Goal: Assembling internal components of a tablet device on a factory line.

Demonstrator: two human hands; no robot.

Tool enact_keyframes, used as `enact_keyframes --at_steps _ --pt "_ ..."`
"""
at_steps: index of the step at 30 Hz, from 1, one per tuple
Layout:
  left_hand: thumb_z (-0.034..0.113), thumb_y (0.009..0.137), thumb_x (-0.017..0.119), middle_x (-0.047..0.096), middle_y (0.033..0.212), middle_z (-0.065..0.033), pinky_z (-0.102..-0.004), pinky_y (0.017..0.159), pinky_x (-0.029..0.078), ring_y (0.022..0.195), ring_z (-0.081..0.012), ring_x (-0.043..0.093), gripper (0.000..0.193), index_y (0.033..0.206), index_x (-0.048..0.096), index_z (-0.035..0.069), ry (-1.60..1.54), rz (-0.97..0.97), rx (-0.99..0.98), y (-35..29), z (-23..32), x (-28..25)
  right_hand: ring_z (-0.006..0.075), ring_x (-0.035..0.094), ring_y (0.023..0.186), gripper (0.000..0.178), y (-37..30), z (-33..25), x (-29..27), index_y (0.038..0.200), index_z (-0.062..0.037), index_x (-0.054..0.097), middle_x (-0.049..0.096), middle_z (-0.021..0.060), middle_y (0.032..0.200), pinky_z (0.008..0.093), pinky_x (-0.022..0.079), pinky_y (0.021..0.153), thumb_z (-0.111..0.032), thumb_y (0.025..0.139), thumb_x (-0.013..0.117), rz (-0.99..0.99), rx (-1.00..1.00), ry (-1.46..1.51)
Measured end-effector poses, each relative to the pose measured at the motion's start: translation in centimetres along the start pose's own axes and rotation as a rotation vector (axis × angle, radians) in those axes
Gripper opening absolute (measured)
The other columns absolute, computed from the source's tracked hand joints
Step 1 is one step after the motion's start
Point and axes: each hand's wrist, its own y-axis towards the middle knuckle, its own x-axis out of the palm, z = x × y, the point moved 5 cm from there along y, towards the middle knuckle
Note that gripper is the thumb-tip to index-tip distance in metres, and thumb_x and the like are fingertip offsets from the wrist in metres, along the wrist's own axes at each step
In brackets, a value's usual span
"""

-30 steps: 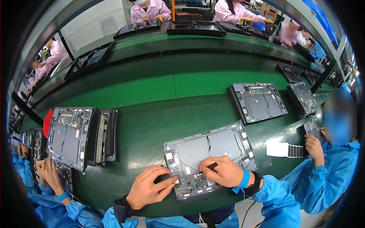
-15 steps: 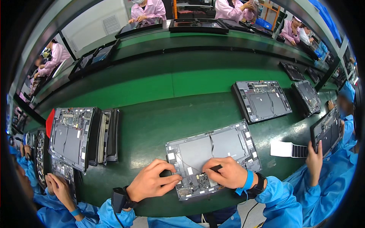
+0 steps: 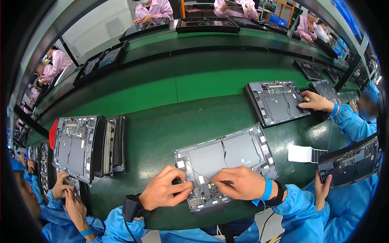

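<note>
An opened tablet-like device (image 3: 243,152) lies in front of me, its grey battery panels, circuit board and a thin cable exposed. My left hand (image 3: 167,189) is at its near left edge, thumb and forefinger pinched together; what they hold, if anything, is too small to make out. Over the circuit board (image 3: 211,193), my right hand (image 3: 242,183) grips a small dark tool (image 3: 228,183) whose tip is hidden by the fingers. A black strap circles each of my wrists, and a blue band is also on the right one.
Stacked opened devices (image 3: 75,148) stand at the left, with another stack (image 3: 277,103) at the far right. A white label sheet (image 3: 300,154) lies right of my device. The right-hand co-worker holds an opened device (image 3: 350,164) and reaches a hand (image 3: 318,101) to the far stack.
My hands stay at nearly the same spots, the right shifting slightly left. The co-worker at right has lowered the held device and stretched a hand to the stack. The left co-worker's hands have moved.
</note>
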Motion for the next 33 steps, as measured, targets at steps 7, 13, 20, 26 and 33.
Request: enact_keyframes --at_steps 7,13,20,26,33 --pt "0.012 0.075 0.078 0.058 0.094 -0.0042 -0.0329 0.067 0.051 0.083 -0.0240 0.056 0.018 0.093 0.074 0.013 -0.021 0.038 0.021 0.0 0.0 0.1 0.0247 0.067 0.062 0.012 0.6 0.9 1.2 0.099 -0.0001 0.069 0.070 0.0123 0.088 0.0320 0.054 0.057 -0.006 0.090 0.064 0.003 0.025 0.178" --pt "0.014 0.074 0.079 0.058 0.093 -0.0041 -0.0331 0.068 0.051 0.082 -0.0241 0.056 0.018 0.091 0.074 0.014 -0.010 0.055 0.017 -0.1 -0.1 0.0 0.0272 0.067 0.063 0.013 -0.4 1.5 -0.1 0.098 0.0000 0.067 0.068 0.0145 0.084 0.0341 0.054 0.058 -0.008 0.089 0.062 0.019 0.128 0.166" --pt "0.017 0.073 0.081 0.058 0.092 -0.0032 -0.0330 0.068 0.050 0.082 -0.0233 0.056 0.018 0.089 0.074 0.014 -0.016 0.051 0.000 -0.2 -0.2 0.0 0.0276 0.067 0.067 0.012 0.0 0.5 0.1 0.097 -0.0013 0.066 0.066 0.0111 0.083 0.0363 0.055 0.058 -0.008 0.086 0.064 -0.032 -0.036 -0.002" --pt "0.018 0.073 0.081 0.060 0.093 -0.0022 -0.0329 0.066 0.051 0.082 -0.0226 0.057 0.018 0.089 0.073 0.015 0.016 0.071 0.023 -0.1 -0.1 -0.1 0.0281 0.066 0.068 0.019 -0.2 -1.1 0.7 0.100 -0.0032 0.060 0.060 0.0100 0.082 0.0388 0.054 0.057 -0.010 0.083 0.067 -0.060 -0.139 -0.264" --pt "0.018 0.075 0.079 0.061 0.092 -0.0007 -0.0329 0.068 0.052 0.084 -0.0217 0.060 0.015 0.088 0.073 0.016 0.086 0.075 0.045 0.0 0.3 -0.3 0.0331 0.065 0.066 0.014 1.0 -0.5 0.5 0.093 -0.0008 0.059 0.061 0.0118 0.082 0.0406 0.054 0.059 -0.009 0.083 0.065 -0.114 -0.053 -0.198"
